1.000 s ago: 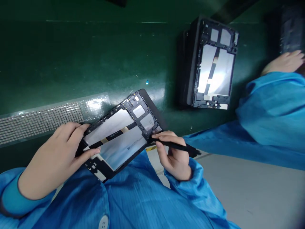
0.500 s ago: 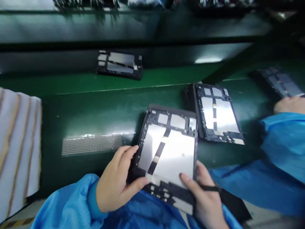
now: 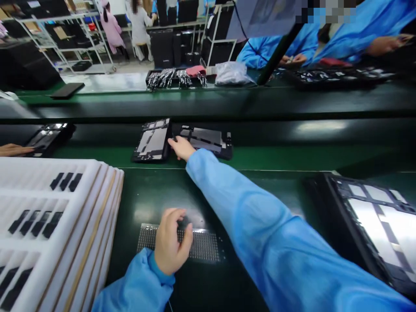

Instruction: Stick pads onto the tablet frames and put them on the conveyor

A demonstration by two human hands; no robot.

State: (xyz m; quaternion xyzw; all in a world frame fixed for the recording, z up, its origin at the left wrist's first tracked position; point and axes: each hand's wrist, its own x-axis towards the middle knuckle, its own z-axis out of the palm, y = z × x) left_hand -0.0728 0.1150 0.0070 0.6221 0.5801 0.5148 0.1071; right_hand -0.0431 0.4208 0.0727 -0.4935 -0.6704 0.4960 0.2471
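My right hand (image 3: 182, 148) reaches across to the far ledge, its fingers closed at the right edge of a dark tablet housing (image 3: 152, 139) with silver panels. A second tablet housing (image 3: 208, 141) lies flat just right of it, partly covered by my hand. My left hand (image 3: 172, 240) hovers over or rests on a perforated strip (image 3: 204, 246) on the green worktop; its fingers are curled, with a gap to the thumb and nothing plainly held. Close on the right stands a thick stack of tablet housings (image 3: 380, 221).
White foam trays (image 3: 94, 216), stacked at the left, hold small black parts. Another person's hand (image 3: 16, 150) touches a dark device (image 3: 50, 136) on the far-left ledge. Metal parts (image 3: 172, 79) and a plastic bag (image 3: 231, 73) lie on the upper shelf. People sit beyond.
The tablet housing from both hands now stands on the far ledge. My right arm has stretched forward; my left hand has let go. The view has tilted up and turned left.
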